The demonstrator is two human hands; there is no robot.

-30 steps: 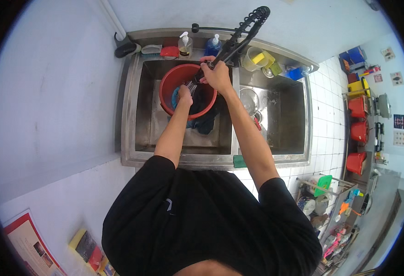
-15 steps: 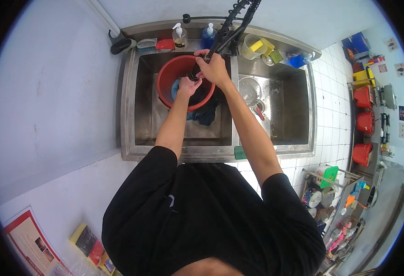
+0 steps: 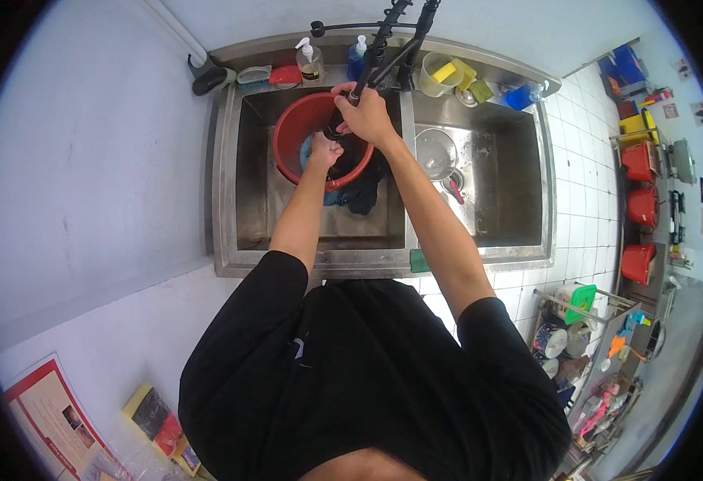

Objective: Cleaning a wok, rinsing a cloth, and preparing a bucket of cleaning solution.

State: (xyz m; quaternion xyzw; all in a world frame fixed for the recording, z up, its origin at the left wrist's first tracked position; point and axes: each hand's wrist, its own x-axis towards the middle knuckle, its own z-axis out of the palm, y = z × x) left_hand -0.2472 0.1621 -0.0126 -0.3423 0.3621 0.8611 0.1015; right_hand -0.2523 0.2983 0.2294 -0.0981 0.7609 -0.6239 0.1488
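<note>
My right hand wraps round the black spray head of a pull-down faucet, which tilts down over a red bucket. Just beneath the nozzle is my left hand, its fingers curled in; whether anything is in them is hidden. Inside the bucket, light blue cloth shows beside my left hand, along with darker stuff partly covered by my hands. Dark cloth lies on the sink floor against the bucket's near right side.
The left basin holds the bucket. A round strainer and a red-handled tool lie in the right basin. Pump bottles, a red item, a brush and a sponge-filled jug line the back ledge.
My left hand's fingers have curled in from a more open palm under the nozzle. My right hand keeps its hold on the spray head. The whole view has shifted slightly.
</note>
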